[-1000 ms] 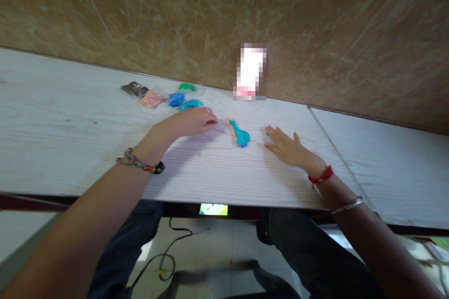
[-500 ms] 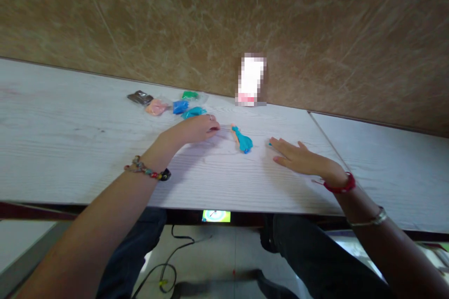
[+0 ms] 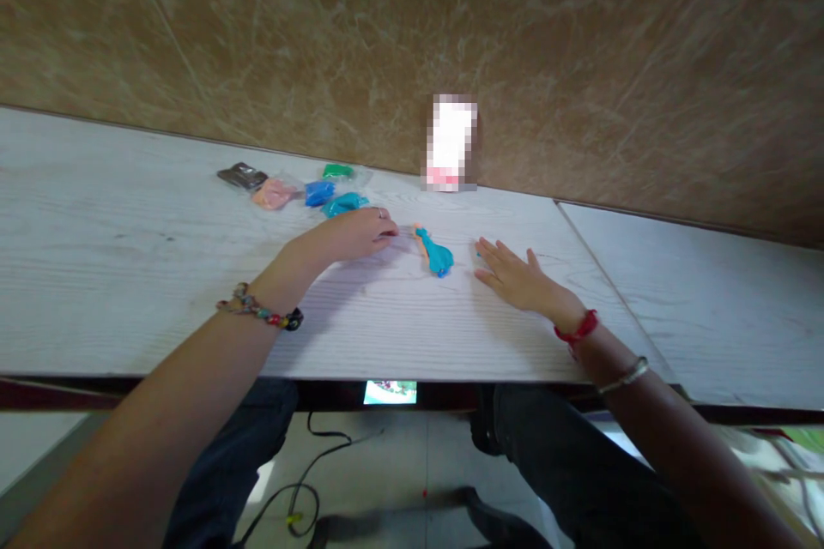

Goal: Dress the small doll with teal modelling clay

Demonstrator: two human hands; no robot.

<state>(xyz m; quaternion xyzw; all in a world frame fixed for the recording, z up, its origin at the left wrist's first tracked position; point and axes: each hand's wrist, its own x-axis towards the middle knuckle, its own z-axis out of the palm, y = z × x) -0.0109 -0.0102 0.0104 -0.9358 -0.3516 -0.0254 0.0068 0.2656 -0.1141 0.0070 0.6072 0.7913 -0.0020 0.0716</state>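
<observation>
Toward the tabletop's back, bagged coloured packets are lying leftward, probably leaving working room. My left hand is resting fingers curled — whether around anything, I can't tell. The teal-and-peach piece is lying between my hands, seemingly within easy reach — my right hand is lying open, palm down, a teal speck showing at its fingertips.

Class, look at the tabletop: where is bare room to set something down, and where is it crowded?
Bare: the white table between its front edge and the turquoise piece; left of the dark packet; right of the seam.
Crowded: the coloured packets bunched between the left hand and wall; a small blue bit sits by the right hand.
</observation>
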